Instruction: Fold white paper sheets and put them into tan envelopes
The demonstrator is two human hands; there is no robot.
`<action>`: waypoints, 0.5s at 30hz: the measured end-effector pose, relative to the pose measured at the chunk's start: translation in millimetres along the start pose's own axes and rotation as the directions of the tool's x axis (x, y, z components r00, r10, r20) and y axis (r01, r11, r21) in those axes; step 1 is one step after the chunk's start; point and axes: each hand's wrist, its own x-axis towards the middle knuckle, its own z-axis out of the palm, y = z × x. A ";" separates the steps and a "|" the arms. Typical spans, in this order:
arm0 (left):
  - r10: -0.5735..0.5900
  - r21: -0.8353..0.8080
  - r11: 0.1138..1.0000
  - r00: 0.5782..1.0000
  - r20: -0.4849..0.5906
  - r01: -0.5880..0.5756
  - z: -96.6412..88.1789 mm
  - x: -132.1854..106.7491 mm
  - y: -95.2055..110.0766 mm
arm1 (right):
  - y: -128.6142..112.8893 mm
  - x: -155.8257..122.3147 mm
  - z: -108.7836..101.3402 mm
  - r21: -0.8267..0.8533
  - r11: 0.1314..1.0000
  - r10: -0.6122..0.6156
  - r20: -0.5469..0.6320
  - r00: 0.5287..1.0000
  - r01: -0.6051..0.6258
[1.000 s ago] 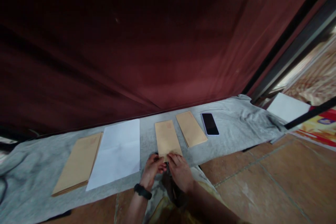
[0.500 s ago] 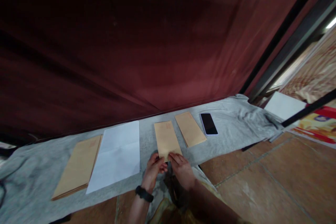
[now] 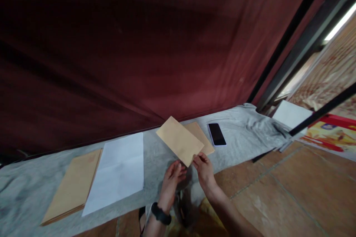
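Hanging across most of the view is a big dark red cloth point(image 3: 178, 63), with brownish floor tiles point(image 3: 278, 196) down at the lower right. Next biggest is the long surface point(image 3: 244, 133), covered in rumpled grey fabric. Going down in size, there's white paper point(image 3: 116, 174) lying flat toward the left, and just left of it a stack of brown envelopes point(image 3: 72, 185). The single brown envelope point(image 3: 180, 139) is mid-surface, slanted and partly covering a second envelope pile point(image 3: 198, 133) from this angle; can't tell if those two touch.

As for the hands, the right hand point(image 3: 204, 168) has that envelope's near right corner pinched between thumb and fingers. The left hand point(image 3: 171, 177) is about half open, fingers loosely curled right by the near edge, but I can't tell if it's touching. Smallest stuff: a phone point(image 3: 217, 134) right of the pile, plus a black wristband point(image 3: 161, 214) on the left wrist.
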 end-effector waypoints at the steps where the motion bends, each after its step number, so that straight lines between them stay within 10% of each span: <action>1: 0.005 -0.008 1.000 1.000 0.014 -0.005 5.6 -0.6 -3.0 | 3.4 -4.9 1.1 0.064 0.997 0.046 0.017 0.999 -0.047; 6: 0.003 -0.009 1.000 1.000 0.007 -0.003 8.7 0.0 -7.5 | 20.4 -26.8 1.8 0.135 0.985 0.101 0.079 0.992 -0.111; 15: 0.017 0.200 0.980 0.999 0.030 -0.023 -41.7 13.3 -8.3 | 25.4 -20.4 -14.6 0.025 0.946 0.322 0.043 0.946 -0.323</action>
